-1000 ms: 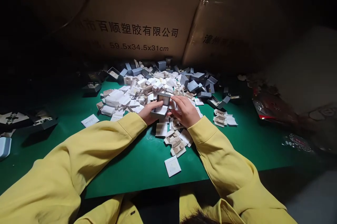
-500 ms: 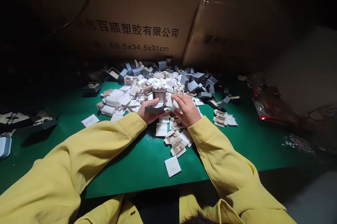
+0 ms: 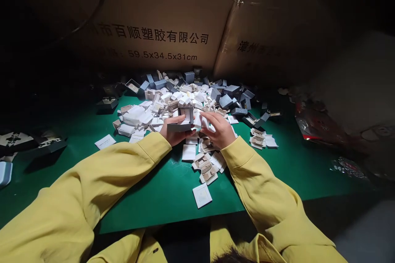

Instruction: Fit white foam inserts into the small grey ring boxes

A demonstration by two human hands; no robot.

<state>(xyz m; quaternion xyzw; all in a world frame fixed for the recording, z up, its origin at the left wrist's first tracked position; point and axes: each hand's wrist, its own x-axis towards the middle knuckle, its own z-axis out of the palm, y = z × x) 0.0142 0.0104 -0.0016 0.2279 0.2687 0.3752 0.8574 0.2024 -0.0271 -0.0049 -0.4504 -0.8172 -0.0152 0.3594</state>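
My left hand (image 3: 175, 130) is closed around a small dark box (image 3: 179, 127), its lid raised and a pale lining showing inside. Just to the right, my right hand (image 3: 219, 129) pinches a small white folded card piece (image 3: 199, 120) beside the box. Whether that piece touches the box I cannot tell. Behind both hands lies a heap of white card pieces (image 3: 138, 115). Folded beige inserts (image 3: 205, 167) and a white square card (image 3: 202, 195) rest on the table nearer my body.
Dark blue small boxes (image 3: 226, 101) lie along the back of the heap on the green table (image 3: 148, 197). Large cardboard cartons (image 3: 160, 12) stand behind. Open dark boxes (image 3: 49, 145) sit at the left; a red plastic packet (image 3: 321, 129) lies at the right.
The box in my left hand has tilted and shifted slightly left. The white piece in my right hand has turned a little. Everything else looks the same.
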